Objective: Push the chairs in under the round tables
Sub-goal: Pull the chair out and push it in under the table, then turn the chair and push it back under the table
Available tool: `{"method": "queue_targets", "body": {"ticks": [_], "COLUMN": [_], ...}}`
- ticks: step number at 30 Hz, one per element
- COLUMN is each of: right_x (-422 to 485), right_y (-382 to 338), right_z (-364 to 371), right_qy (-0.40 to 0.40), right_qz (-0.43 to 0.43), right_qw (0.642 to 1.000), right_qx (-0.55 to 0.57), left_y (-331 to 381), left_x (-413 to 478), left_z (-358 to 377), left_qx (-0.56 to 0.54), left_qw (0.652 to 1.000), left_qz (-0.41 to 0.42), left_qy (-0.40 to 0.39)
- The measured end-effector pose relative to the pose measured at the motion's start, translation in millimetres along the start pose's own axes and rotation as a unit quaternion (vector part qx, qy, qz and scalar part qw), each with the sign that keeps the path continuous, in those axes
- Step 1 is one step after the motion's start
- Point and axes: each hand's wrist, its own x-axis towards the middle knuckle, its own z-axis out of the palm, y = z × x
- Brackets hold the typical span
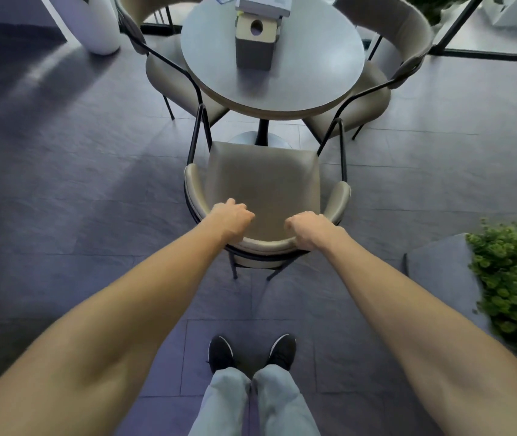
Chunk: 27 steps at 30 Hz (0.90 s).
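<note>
Beige chair (263, 184), backrest in the grip of left hand (233, 216) and right hand (309, 228)

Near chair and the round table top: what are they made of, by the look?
Chair: beige padding with a smooth, faintly shiny skin, likely faux leather or vinyl; real leather can't be ruled out. Its frame: thin black rods, matte, probably painted metal. Table top: flat grey surface with soft reflections and a paler edge band, looks like laminate over board; stone or composite possible.
</note>
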Motion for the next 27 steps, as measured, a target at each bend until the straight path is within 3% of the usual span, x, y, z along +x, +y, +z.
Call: {"method": "queue_targets", "body": {"ticks": [10, 21, 27], "right_x": [-57, -53, -37], "right_y": [91, 261, 338], "right_z": [-144, -194, -223], "right_qy": [0.131, 0.192, 0.192], "right_qz": [0.009, -0.009, 0.016], "right_qw": [0.991, 0.981, 0.981], "right_qx": [0.01, 0.031, 0.026], "left_y": [57, 164, 190], "left_x": [34, 127, 180], "left_z": [-168, -312, -351], "left_qx": [0.017, -0.009, 0.048], "left_qw": [0.992, 0.98, 0.972], "left_qz": [0.002, -0.042, -0.068], "left_qy": [0.127, 0.195, 0.221]}}
